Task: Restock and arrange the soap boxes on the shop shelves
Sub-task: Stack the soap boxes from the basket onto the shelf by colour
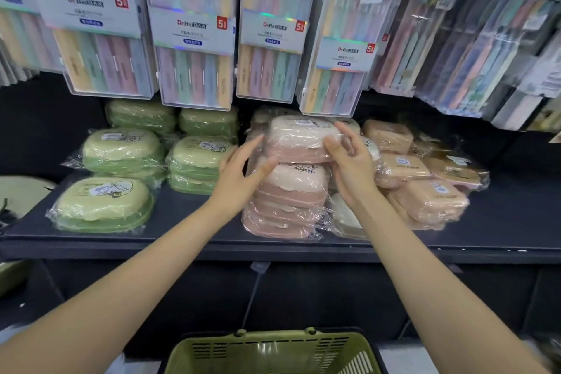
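A stack of pink soap boxes (pixel 288 191) in clear wrap stands mid-shelf. The top pink box (pixel 300 138) lies on that stack. My right hand (pixel 349 161) holds this top box at its right end, thumb on the front and fingers behind. My left hand (pixel 243 173) is at the stack's left side with fingers straight, touching or nearly touching the wrap. Green soap boxes (pixel 121 149) sit in piles to the left, with a single one (pixel 103 203) at the front. Orange soap boxes (pixel 425 188) lie in a loose heap on the right.
The dark shelf (pixel 212 240) has bare room between the green and pink piles. Clear toothbrush packs (pixel 194 39) hang low just above the boxes. A green shopping basket (pixel 273 352) sits below, in front of me.
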